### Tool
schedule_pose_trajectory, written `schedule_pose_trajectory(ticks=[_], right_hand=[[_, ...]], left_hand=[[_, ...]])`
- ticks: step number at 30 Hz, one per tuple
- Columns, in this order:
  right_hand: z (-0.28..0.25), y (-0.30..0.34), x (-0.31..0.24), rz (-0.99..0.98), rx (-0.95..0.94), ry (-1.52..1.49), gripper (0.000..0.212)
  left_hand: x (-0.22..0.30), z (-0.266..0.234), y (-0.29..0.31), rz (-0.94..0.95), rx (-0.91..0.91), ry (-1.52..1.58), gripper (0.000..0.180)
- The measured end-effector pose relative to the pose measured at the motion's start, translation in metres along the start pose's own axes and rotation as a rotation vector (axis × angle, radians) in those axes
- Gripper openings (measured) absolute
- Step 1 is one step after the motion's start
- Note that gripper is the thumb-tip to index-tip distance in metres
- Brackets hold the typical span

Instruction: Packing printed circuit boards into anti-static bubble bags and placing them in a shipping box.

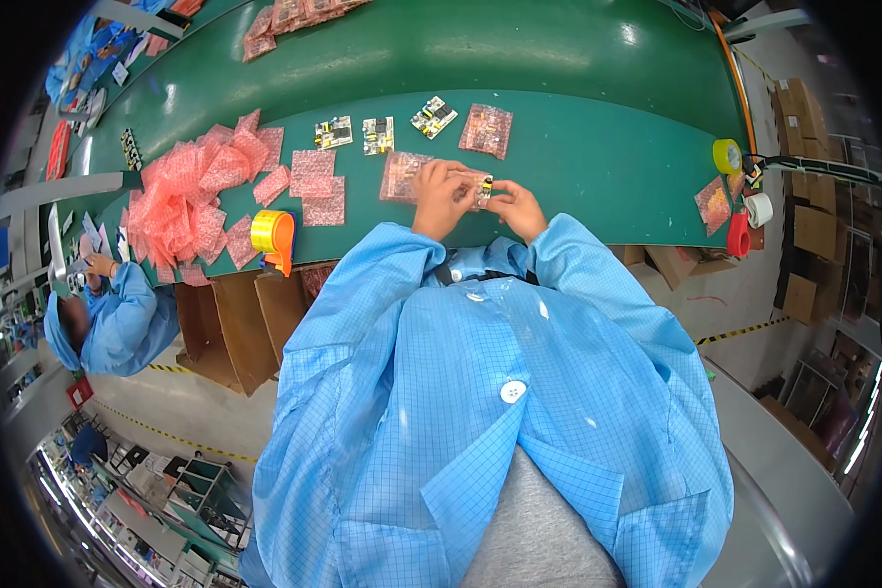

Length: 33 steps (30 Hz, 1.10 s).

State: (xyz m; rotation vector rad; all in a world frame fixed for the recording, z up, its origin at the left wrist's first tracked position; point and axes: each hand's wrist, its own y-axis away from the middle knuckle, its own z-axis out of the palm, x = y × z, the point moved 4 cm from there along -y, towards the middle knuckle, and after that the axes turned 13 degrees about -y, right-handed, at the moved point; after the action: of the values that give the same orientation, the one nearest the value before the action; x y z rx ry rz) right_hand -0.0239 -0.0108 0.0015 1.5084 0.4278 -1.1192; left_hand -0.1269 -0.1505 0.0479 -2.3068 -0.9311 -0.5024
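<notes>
Between the 2 hands, a circuit board (486,187) sits against a pink bubble pouch (476,180), its visible long axis running fore-and-aft. The left hand (442,199) grasps the pouch; the right hand (516,209), nearer the board, seemingly pinches its right edge.

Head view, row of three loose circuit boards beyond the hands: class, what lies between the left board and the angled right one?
The middle circuit board, with bare green bench top on either side, as the head view shows.

Light-blue grid-checked smock (382,412), long sleeves (363,274), round white button (513,392), pointed lapels (475,480), grey shirt (529,534) beneath
</notes>
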Motion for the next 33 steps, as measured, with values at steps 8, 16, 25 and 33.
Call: schedule_pose_trajectory(ticks=[8, 16, 25, 33], right_hand=[[0.003, -0.001, 0.000, -0.081, 0.022, -0.179, 0.056], [-0.003, 0.008, -0.015, -0.057, -0.096, -0.406, 0.049], [0.011, 0.018, -0.015, 0.052, -0.243, -0.512, 0.046], [0.007, 0.029, -0.009, 0.124, -0.292, -0.530, 0.041]], left_hand=[[0.014, -0.015, -0.007, 0.023, -0.062, 0.077, 0.018], [-0.058, -0.037, -0.001, -0.645, 0.280, 0.586, 0.024], [-0.019, 0.010, 0.044, -0.952, -0.706, 1.387, 0.033], [-0.008, 0.008, 0.051, -0.781, -0.708, 1.227, 0.030]])
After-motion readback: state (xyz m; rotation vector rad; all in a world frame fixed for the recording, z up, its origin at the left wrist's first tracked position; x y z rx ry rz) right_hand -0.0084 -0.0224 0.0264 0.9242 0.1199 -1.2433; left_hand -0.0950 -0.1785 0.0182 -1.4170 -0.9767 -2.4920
